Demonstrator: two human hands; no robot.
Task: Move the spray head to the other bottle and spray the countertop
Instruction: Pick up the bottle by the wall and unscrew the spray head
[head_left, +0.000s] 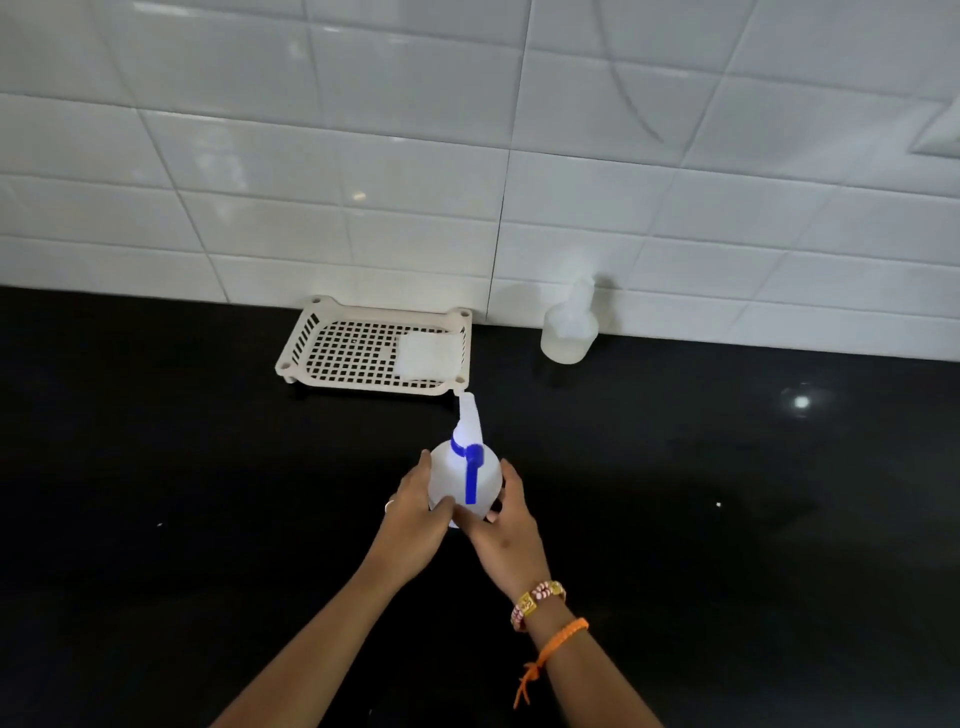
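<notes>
In the lower middle of the frame two bare forearms reach up from the bottom edge over a glossy black countertop (156, 467); the right wrist wears a beaded bracelet (537, 603) and, nearer the viewer, an orange woven thread band (563, 636) with a loose tail. The left hand (415, 512) curls around the left side of a translucent white spray bottle (462, 478), thumb laid across its lower front, while the right hand (501, 519) wraps the right side, fingers bent around the rounded body, so both hands hold it at the centre of the frame. On top sits the spray head (467, 431), a tapering white nozzle with a blue collar and a blue trigger hanging down the bottle's front. Just above the nozzle tip, a cream plastic tray (311, 332) with a square-grid perforated floor and slotted side walls stands against the wall, a pale square pad (423, 353) lying in its right half. Right of the tray and well apart from the hands, a second translucent bottle (569, 327) stands at the foot of the wall, its top too blurred to make out. Behind everything rise glossy white rectangular tiles (571, 130), crossed by thin grout lines.
</notes>
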